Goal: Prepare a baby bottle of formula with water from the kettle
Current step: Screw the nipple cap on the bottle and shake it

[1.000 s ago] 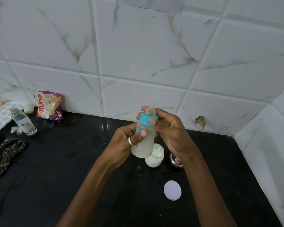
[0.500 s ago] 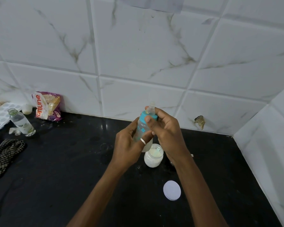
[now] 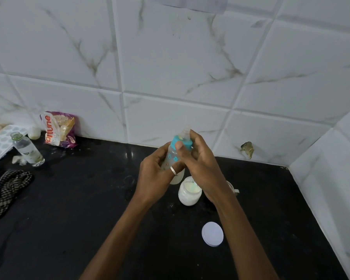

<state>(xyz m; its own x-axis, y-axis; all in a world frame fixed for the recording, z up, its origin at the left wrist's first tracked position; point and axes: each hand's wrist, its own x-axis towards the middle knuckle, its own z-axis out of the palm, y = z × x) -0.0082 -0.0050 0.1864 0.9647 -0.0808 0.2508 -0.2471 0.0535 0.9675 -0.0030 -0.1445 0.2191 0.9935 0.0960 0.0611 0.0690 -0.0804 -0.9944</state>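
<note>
Clear plastic baby bottle [image 3: 173, 157]: teal collar, blue flower print. Stone counter [image 3: 69, 199]: black. Crumpled cloth [image 3: 6, 188]: black-and-white check. Square ceramic wall tiles [image 3: 170, 57]: white, grey-veined.

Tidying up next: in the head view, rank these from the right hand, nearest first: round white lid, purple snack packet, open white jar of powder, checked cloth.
1. Open white jar of powder: just beneath the right hand.
2. Round white lid: black counter, nearer side.
3. Purple snack packet: left, against the tiled wall.
4. Checked cloth: far left edge.

Two hands [image 3: 156, 179] [image 3: 204, 170], one baby bottle [image 3: 172, 155], one glass bottle [image 3: 27, 150], one jar [image 3: 189, 196], one lid [image 3: 212, 233]
</note>
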